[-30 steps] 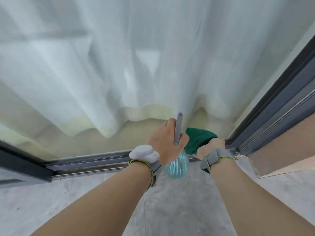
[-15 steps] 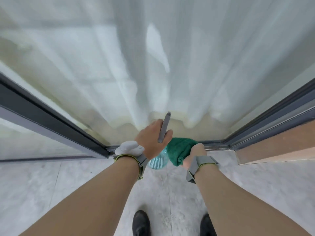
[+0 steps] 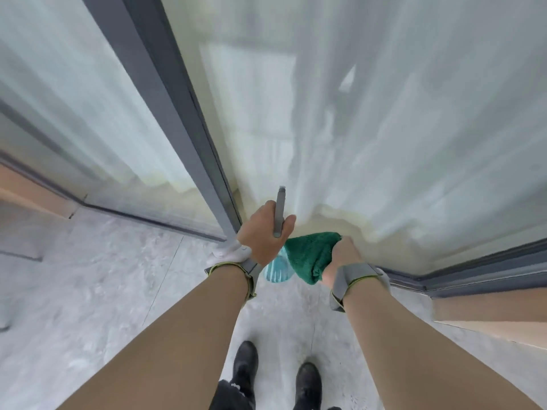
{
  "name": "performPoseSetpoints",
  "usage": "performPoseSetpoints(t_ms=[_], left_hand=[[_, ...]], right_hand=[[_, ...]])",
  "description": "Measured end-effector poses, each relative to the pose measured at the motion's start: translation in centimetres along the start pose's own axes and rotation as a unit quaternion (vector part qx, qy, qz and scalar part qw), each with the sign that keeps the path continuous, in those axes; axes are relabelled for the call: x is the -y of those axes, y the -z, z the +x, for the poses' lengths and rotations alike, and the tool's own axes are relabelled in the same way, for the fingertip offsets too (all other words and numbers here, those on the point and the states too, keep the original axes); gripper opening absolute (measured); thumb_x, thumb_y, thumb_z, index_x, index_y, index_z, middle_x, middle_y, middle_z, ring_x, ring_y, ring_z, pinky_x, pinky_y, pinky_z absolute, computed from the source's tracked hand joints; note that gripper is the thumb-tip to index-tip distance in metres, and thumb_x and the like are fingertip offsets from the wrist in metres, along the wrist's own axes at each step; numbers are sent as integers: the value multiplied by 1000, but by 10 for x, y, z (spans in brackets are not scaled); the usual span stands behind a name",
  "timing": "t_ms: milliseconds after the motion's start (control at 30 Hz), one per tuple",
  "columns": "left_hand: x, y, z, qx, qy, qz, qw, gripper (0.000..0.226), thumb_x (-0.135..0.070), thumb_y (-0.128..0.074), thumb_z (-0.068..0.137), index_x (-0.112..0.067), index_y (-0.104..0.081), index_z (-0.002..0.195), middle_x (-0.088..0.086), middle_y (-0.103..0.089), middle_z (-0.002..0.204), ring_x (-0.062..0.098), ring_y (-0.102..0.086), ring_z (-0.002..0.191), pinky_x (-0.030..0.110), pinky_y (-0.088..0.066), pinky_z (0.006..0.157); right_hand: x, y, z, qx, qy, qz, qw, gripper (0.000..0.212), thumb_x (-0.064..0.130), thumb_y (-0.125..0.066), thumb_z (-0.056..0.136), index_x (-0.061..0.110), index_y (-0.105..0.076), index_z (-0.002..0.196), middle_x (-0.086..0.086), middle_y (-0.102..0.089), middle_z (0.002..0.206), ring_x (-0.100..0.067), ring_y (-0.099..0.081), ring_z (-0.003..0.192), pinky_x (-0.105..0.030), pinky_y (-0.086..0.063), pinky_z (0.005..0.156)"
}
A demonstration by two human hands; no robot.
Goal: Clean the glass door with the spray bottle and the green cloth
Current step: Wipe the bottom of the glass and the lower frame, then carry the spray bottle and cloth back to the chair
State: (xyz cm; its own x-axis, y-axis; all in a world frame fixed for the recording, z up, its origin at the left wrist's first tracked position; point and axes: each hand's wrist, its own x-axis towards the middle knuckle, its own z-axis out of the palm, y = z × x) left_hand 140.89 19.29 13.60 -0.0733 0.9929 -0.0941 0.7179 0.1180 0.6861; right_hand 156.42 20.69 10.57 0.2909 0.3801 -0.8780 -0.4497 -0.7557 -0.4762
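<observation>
My left hand (image 3: 264, 232) is wrapped around the spray bottle (image 3: 277, 269), its grey slim nozzle arm poking up past my knuckles, the ribbed translucent blue body hanging below my wrist. My right hand (image 3: 340, 255) bunches the fuzzy green cloth (image 3: 310, 254), fingers curled into it, just beside the bottle. Both sit low before the glass door (image 3: 384, 113), near its dark grey metal frame (image 3: 165, 99), sheer white curtain (image 3: 429, 158) behind the pane.

Glass door (image 3: 414, 128) stands just ahead of both hands, curtain (image 3: 370, 173) behind it. Door frame (image 3: 177, 119) rises ahead-left of the left hand (image 3: 263, 235). Spray bottle (image 3: 276, 269) sits left of the cloth (image 3: 310, 255), touching it; right hand (image 3: 340, 258) beside. Shoes (image 3: 245, 368) on the floor (image 3: 103, 291) below.
</observation>
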Motion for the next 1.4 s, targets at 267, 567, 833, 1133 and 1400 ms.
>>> performPoseSetpoints(t_ms=[267,567,833,1133,1400], left_hand=[[74,93,10,-27,64,-59,996,39,-46,-54,102,-8,-48,95,12,-60,80,34,-59,71,46,-52,66],[207,213,19,-39,109,-57,992,34,-46,-49,104,-14,-48,94,2,-55,82,27,-56,71,44,-49,68],[301,269,36,-86,183,-67,977,33,-43,-49,102,-22,-38,80,-1,-46,75,31,-54,69,42,-45,64],[386,320,69,-157,243,-66,955,34,-39,-52,103,-24,-36,77,-6,-43,74,18,-42,60,36,-36,59],[475,372,71,-185,284,-87,937,36,-39,-52,102,-30,-31,73,-7,-44,74,16,-43,60,33,-31,55]], right_hand=[[-30,-114,-48,-25,105,-219,970,51,39,-35,99,-1,-50,127,-13,-57,121,-31,-53,113,-37,-39,102],[-117,-271,-101,41,211,-420,882,32,32,-43,93,5,-57,105,-14,-61,101,-33,-56,99,-41,-43,94],[-158,-389,-101,58,273,-527,803,25,28,-45,92,18,-39,70,0,-43,65,-20,-44,66,-31,-30,66],[-181,-514,-97,167,270,-601,734,25,28,-44,95,9,-53,108,-8,-59,93,-26,-54,85,-29,-35,74],[-236,-606,-99,182,250,-660,685,26,30,-44,94,8,-51,106,-8,-57,89,-27,-53,85,-31,-36,76]])
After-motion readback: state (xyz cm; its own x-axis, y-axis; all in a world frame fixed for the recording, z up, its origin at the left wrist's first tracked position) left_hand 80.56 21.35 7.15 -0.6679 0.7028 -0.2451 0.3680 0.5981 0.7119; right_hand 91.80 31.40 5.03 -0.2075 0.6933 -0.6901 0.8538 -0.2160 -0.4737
